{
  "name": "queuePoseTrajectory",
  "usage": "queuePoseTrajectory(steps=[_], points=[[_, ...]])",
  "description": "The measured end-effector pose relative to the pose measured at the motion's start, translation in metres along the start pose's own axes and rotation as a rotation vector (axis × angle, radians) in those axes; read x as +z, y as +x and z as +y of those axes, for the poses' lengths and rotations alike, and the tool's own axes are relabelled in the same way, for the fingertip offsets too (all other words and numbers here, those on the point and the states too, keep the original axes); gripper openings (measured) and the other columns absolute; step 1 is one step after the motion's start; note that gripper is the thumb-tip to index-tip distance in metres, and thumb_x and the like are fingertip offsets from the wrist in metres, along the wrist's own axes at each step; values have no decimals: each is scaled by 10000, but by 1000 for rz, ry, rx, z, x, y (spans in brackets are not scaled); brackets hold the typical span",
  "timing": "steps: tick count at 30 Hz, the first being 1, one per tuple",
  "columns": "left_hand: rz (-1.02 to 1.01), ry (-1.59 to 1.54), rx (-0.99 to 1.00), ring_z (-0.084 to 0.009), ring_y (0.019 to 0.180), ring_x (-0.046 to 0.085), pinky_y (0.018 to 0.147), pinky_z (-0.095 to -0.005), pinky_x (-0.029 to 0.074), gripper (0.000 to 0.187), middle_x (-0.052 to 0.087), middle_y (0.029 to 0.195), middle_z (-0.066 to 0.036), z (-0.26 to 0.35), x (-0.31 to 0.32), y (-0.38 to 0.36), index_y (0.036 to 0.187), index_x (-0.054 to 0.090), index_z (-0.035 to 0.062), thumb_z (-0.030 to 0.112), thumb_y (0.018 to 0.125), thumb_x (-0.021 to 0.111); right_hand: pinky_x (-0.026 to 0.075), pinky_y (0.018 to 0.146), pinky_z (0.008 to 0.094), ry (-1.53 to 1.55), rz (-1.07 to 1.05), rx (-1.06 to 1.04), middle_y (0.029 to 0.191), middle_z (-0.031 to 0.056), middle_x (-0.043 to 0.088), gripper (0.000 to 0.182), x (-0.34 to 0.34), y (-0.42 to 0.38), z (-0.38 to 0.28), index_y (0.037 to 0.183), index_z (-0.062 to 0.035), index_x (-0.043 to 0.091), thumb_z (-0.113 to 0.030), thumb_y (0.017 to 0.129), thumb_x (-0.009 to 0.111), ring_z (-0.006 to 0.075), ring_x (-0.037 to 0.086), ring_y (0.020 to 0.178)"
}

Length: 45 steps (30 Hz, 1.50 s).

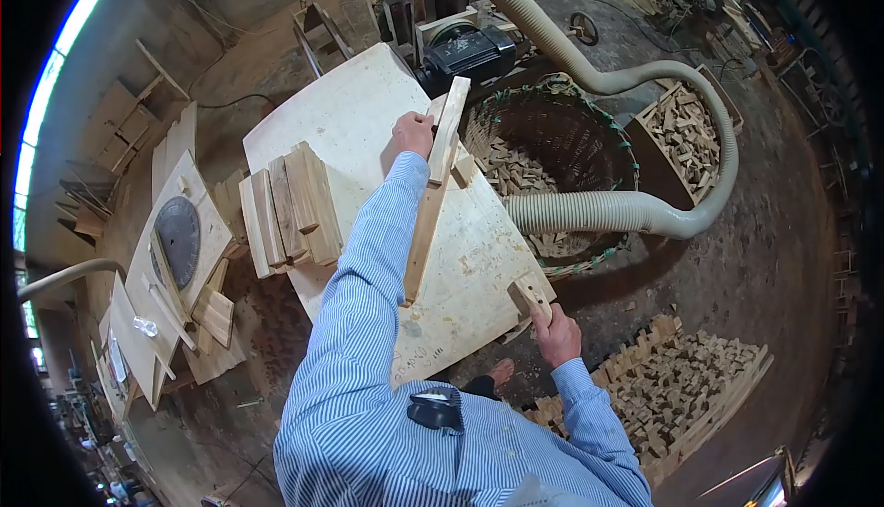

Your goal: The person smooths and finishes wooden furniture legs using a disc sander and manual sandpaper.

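Note:
My left hand (413,135) is closed at the left edge of a light wooden piece (448,129), beside an upright wooden fence (424,240) on the pale work table (470,258). What its fingers grip is partly hidden. Near the table's right front corner, my right hand (558,336) is wrapped round the end of a small wooden block (533,299) with dark holes in it. A stack of wooden boards (299,203) lies on the table's left side.
Behind the table stands a black motor (468,51). A wicker basket (589,134) with offcuts and a ribbed hose (599,211) are at the right. Block piles (663,383) lie lower right. A circular blade (177,242) rests on boards at the left.

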<state>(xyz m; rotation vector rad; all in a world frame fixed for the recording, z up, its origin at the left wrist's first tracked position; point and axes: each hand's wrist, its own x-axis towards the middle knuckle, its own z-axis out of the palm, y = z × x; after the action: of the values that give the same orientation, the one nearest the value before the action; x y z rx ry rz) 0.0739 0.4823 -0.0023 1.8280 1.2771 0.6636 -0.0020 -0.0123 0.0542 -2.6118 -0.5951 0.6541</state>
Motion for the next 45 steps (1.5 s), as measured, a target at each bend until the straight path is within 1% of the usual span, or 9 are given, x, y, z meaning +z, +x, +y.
queuePoseTrajectory(steps=[6, 10, 15, 19, 22, 31, 36, 40, 45], points=[[50, -29, 6, -370, 920, 753, 909, -460, 577, 223, 792, 949, -195, -5, 12, 12, 867, 809, 26, 249, 869, 803, 558, 768, 608, 10, 3, -1, 883, 302, 731, 513, -2, 4, -6, 1027, -21, 652, -530, 1035, 590, 516, 714, 851], [111, 33, 21, -365, 943, 755, 919, -457, 577, 218, 794, 964, -195, 3, 11, 14, 891, 816, 34, 251, 874, 801, 555, 767, 611, 19, 1, -17, 879, 305, 729, 524, 0, 12, -9, 1021, -15, 651, -535, 1035, 588, 520, 712, 847], [89, 17, -21, -357, 985, 754, 950, -448, 571, 226, 797, 989, -189, 2, 10, 34, 922, 818, 40, 263, 884, 800, 551, 752, 612, 12, 29, -49, 868, 313, 724, 545, 4, 25, -22, 1005, -5, 647, -544, 1044, 575, 521, 711, 837], [104, 35, -3, -356, 988, 755, 956, -446, 569, 226, 798, 989, -186, -4, 13, 56, 917, 817, 41, 265, 886, 801, 550, 744, 613, 2, 17, -51, 861, 314, 723, 552, 5, 38, -36, 999, -5, 645, -549, 1049, 564, 520, 710, 827], [110, 43, -8, -357, 987, 754, 955, -447, 569, 220, 798, 988, -186, -4, 10, 72, 914, 817, 44, 262, 887, 802, 548, 740, 615, 22, 22, -55, 856, 315, 721, 558, 6, 47, -49, 1006, -5, 648, -554, 1049, 560, 521, 709, 819], [128, 79, 8, -371, 993, 751, 968, -463, 561, 229, 792, 988, -202, -8, 3, 131, 908, 816, 45, 272, 878, 814, 546, 774, 612, 23, 48, -63, 867, 319, 723, 586, 17, 85, -92, 1101, 3, 678, -565, 1044, 549, 528, 709, 846], [167, 118, 33, -381, 1010, 748, 975, -460, 559, 235, 789, 1003, -214, -11, 5, 155, 912, 817, 45, 277, 879, 817, 539, 785, 617, 16, 19, -65, 884, 321, 719, 571, 18, 99, -107, 1045, -3, 650, -565, 1048, 548, 529, 703, 863], [150, 111, 68, -384, 1025, 744, 978, -460, 559, 235, 787, 1020, -217, -15, 8, 170, 912, 817, 43, 275, 880, 817, 536, 781, 618, 27, 32, -66, 882, 305, 722, 564, 17, 105, -114, 1013, -15, 630, -572, 1050, 546, 531, 698, 857], [131, 93, 34, -377, 1041, 740, 971, -458, 557, 233, 785, 1061, -215, -11, 1, 159, 928, 813, 42, 270, 883, 806, 540, 776, 614, 5, 38, -70, 889, 302, 727, 563, 20, 100, -108, 1015, -20, 631, -576, 1047, 551, 522, 704, 860]])
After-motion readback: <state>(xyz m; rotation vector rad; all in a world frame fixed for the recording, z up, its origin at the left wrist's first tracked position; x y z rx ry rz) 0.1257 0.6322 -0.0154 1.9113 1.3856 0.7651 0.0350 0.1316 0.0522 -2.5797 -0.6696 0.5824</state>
